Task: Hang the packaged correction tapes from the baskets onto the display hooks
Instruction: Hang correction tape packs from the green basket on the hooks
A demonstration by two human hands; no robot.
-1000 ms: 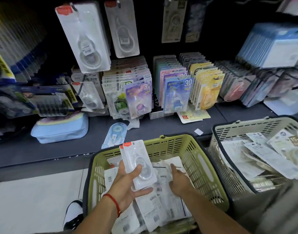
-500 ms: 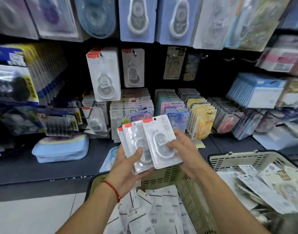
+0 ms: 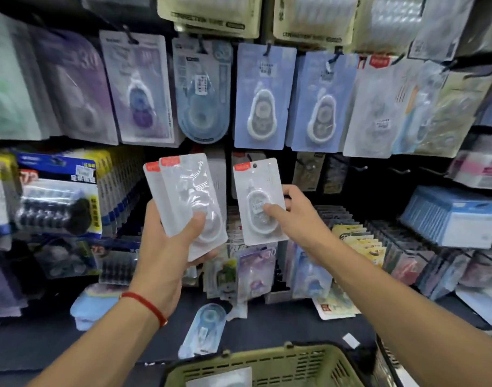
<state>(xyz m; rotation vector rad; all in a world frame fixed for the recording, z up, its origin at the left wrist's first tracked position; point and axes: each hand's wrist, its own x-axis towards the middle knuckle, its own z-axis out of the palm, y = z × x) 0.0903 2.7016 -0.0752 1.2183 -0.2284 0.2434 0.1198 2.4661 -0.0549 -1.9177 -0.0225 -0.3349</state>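
Left hand point(image 3: 166, 247) holds a stack point(image 3: 183, 202) of at least two packaged tapes upright, thumb across the front, grip closed round the lower half. Just right of it, the right hand point(image 3: 297, 219) pinches a single pack point(image 3: 260, 199) by its blister, hang-hole uppermost, raised before the dark lower row of the display. Bare hooks point(image 3: 359, 167) show further right; which hook is intended cannot be told. The green basket point(image 3: 267, 364) sits at bottom centre, below both hands.

Risks, as judged: the hang-hole is small, so a misaligned approach could bend the card or miss the hook; the one-handed stack could fan out and slide from the thumb.

Against half a second earlier: the right hand's pack overlapped the stack then; now the two are apart. Both hands sit higher against the display.
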